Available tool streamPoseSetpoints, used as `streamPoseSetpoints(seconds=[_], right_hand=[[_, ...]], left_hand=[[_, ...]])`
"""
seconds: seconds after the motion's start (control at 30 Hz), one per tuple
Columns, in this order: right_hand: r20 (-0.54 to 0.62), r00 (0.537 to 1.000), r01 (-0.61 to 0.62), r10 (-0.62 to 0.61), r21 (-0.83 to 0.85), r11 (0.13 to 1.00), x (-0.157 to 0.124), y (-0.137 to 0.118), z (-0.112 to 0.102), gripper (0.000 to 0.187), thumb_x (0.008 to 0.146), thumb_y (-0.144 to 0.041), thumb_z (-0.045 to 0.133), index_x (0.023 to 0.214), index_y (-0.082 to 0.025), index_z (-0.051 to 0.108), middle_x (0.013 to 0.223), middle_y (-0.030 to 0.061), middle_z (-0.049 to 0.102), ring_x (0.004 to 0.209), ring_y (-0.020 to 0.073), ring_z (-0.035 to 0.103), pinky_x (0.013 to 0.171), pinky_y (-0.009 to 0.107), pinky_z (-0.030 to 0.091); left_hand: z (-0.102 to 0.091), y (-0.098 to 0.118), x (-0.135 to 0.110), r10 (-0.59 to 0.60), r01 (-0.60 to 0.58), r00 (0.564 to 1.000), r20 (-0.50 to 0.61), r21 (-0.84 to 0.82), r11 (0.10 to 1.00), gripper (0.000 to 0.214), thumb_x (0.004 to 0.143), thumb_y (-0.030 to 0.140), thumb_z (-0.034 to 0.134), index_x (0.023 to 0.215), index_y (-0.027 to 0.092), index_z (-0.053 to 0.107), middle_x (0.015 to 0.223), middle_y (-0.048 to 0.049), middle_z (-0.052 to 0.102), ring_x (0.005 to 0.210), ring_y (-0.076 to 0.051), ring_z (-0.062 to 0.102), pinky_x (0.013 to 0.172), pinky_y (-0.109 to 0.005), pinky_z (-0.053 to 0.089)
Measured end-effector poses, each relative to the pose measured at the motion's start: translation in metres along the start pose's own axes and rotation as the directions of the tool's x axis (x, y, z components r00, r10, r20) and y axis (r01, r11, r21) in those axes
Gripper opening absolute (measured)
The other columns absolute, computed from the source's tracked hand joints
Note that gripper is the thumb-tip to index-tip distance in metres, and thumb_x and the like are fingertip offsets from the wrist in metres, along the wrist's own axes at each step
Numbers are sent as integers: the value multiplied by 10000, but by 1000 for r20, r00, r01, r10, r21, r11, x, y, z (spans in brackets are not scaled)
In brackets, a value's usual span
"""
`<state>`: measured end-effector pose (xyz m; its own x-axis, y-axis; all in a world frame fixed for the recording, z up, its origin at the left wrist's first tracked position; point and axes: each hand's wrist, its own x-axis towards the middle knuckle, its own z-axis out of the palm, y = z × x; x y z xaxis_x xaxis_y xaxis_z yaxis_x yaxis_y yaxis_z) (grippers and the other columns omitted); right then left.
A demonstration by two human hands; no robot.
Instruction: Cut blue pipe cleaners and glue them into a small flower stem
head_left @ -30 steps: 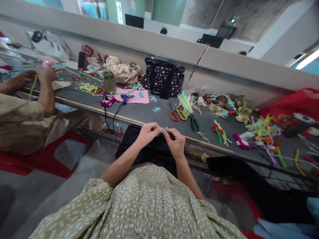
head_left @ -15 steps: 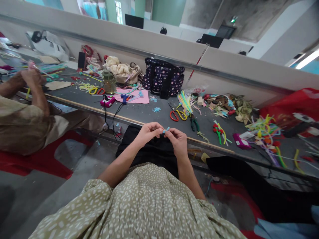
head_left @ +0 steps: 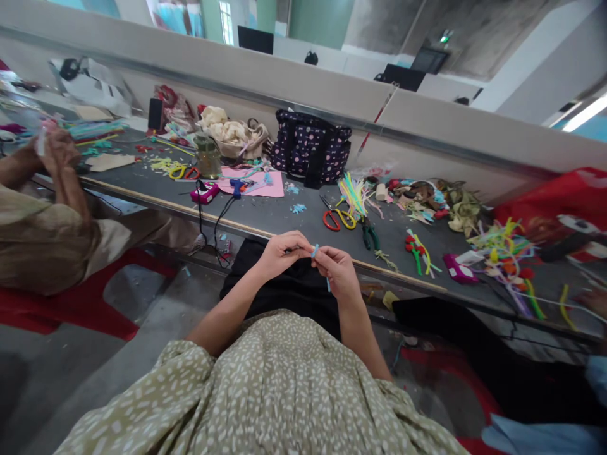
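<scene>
A short light-blue pipe cleaner (head_left: 315, 251) is pinched between the fingertips of both my hands, above my lap at the table's front edge. My left hand (head_left: 287, 253) grips it from the left with thumb and forefinger. From the other side my right hand (head_left: 337, 268) closes on it, and a blue end hangs below those fingers. On the table ahead lie small blue pieces (head_left: 298, 208), scissors with red and yellow handles (head_left: 339, 220) and green-handled pliers (head_left: 370, 235).
A dark patterned bag (head_left: 310, 148) stands against the partition. Left of it are a blue glue gun (head_left: 237, 187), pink sheet (head_left: 275, 188) and glass jar (head_left: 207, 158). Pipe cleaner bundles (head_left: 353, 196) lie rightward. A co-worker's hands (head_left: 59, 148) work at far left; another person sits right.
My fingers have shifted on the blue pipe cleaner, and an end of it now shows below my right hand. The left co-worker's hands moved slightly; another person's hand appears at the right edge.
</scene>
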<state>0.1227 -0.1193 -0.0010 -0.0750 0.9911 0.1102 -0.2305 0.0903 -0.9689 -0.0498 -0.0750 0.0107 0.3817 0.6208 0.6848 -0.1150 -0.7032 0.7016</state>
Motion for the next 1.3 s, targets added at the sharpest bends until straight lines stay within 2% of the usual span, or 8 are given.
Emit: streamPoseSetpoints(seconds=[0.13, 0.3, 0.6, 0.73, 0.87, 1.0, 1.13, 1.3], right_hand=[[-59, 993, 95, -101, -97, 991, -2, 1, 3, 179, 770, -357, 736, 755, -184, 690, 631, -18, 628, 467, 53, 352, 447, 214, 231], [-103, 961, 220, -255, -266, 938, -4, 0, 8, 160, 794, -350, 710, 755, -198, 681, 694, -8, 658, 626, 116, 545, 637, 247, 432], [-41, 866, 386, -499, -582, 716, -9, -1, 10, 144, 850, -333, 631, 779, -214, 671, 736, 3, 635, 648, 134, 539, 637, 264, 432], [-28, 852, 389, -523, -636, 667, -10, -1, 11, 128, 848, -311, 623, 780, -216, 674, 726, 2, 623, 631, 131, 521, 619, 265, 418], [-114, 904, 308, -413, -496, 811, -7, -1, 10, 158, 828, -342, 648, 763, -200, 673, 697, -3, 633, 628, 126, 540, 630, 259, 424], [-138, 978, 126, -157, -214, 969, -3, -3, 7, 224, 765, -398, 711, 716, -186, 659, 612, -21, 610, 488, 78, 427, 483, 222, 326], [-51, 998, -29, 29, -1, 1000, 0, -3, 3, 243, 719, -399, 744, 699, -175, 651, 558, -30, 577, 412, 39, 293, 410, 211, 160], [24, 994, -111, 109, 77, 991, 1, -3, 0, 255, 663, -393, 760, 658, -172, 632, 517, -41, 545, 387, 29, 258, 404, 209, 132]], left_hand=[[3, -1, -2, -55, 57, 998, -43, 36, 998, 143, 851, 298, 653, 810, 164, 683, 763, -31, 634, 637, -96, 556, 589, -223, 420], [6, -3, -5, -261, 256, 964, -54, -83, 963, 236, 832, 378, 660, 799, 144, 646, 733, -20, 603, 615, -94, 542, 566, -218, 417], [10, 3, -2, -540, 492, 841, 29, -457, 741, 295, 734, 388, 748, 742, 127, 611, 617, 3, 603, 546, -80, 553, 594, -218, 479], [11, 3, -1, -623, 567, 778, 84, -523, 636, 275, 711, 353, 761, 723, 127, 605, 563, 17, 579, 496, -73, 532, 543, -206, 480], [12, 2, -1, -574, 523, 816, 62, -501, 689, 276, 733, 362, 751, 761, 121, 619, 609, 8, 594, 525, -69, 535, 562, -205, 489], [12, 2, -2, -484, 447, 874, 35, -443, 777, 283, 743, 362, 752, 858, 127, 647, 726, -19, 641, 593, -81, 573, 603, -214, 503], [9, 3, -4, -346, 339, 937, 43, -344, 876, 242, 767, 347, 734, 897, 149, 686, 874, -54, 645, 690, -107, 604, 636, -234, 510], [5, 6, -2, -135, 139, 989, 62, -62, 988, 171, 819, 326, 683, 904, 188, 738, 900, -77, 646, 746, -130, 606, 669, -251, 496]])
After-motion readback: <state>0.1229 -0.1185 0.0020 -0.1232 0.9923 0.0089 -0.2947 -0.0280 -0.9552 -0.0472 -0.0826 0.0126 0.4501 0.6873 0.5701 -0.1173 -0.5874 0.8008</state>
